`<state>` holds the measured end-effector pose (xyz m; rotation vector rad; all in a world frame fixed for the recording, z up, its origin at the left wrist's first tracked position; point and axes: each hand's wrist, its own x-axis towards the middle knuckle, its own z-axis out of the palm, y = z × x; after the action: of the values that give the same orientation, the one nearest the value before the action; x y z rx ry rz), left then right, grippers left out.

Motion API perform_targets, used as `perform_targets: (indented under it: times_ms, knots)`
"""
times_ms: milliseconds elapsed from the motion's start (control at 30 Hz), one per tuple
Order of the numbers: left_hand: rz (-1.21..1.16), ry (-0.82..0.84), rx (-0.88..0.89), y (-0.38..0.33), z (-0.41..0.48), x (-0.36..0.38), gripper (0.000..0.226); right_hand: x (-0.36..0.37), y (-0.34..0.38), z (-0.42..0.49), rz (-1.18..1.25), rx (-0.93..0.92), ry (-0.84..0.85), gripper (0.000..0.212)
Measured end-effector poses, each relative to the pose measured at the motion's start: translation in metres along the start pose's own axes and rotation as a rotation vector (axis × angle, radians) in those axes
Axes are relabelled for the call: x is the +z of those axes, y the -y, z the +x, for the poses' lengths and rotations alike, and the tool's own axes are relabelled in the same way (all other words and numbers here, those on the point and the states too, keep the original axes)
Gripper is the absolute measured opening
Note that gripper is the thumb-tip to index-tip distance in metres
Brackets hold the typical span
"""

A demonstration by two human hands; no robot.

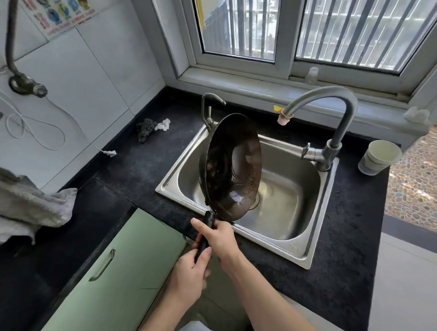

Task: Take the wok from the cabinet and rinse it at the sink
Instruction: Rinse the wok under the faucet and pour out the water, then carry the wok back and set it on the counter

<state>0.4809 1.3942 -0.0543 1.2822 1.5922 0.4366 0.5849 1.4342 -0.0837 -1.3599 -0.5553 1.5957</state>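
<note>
Both hands are clamped on the long black handle (205,236) of the dark, round, soot-stained metal wok (233,166), the right hand (219,236) nearer the bowl and the left hand (190,271) just below it at the handle's end. The wok is out of the cabinet and held over the left half of the rectangular stainless-steel sink (308,254). It is tipped almost on edge with its hollow facing right, towards the tall grey gooseneck faucet (344,115). No stream shows at the faucet's pink-tipped spout (284,119). A wet-looking glint low in the bowl suggests the rinse step is in hand, likely tipping water out or lining up for it, though I cannot tell which. A further rinse would call for levelling the bowl, shifting it right under the spout, and freeing one hand for the lever (306,150) at the faucet's base. That leaves a heavy pan on a single grip. The wok's far rim stands near the small thin steel tap (208,109) at the sink's far left corner, and its lower rim hangs just above the sink's near edge. Open room lies to the right, inside the basin. On the black speckled desk (347,221), the pale paper cup (378,157) sits well apart, right of the faucet.
</note>
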Motion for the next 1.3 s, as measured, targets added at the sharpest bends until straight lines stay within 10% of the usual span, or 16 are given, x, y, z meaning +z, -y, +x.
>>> perform_targets:
  times_ms: [400, 767, 1300]
  knots:
    - [-0.562, 0.258, -0.166, 0.016, -0.011, -0.048, 0.026, 0.058, -0.016, -0.012, 0.38, 0.166, 0.018, 0.022]
    - [-0.602, 0.355, -0.085, 0.067, -0.012, -0.11, 0.028, 0.125, -0.03, -0.024, 0.107, 0.039, -0.067, 0.017]
    - [-0.73, 0.096, 0.084, 0.082, -0.074, -0.118, 0.032, 0.157, -0.027, -0.063, -0.133, 0.01, 0.194, 0.016]
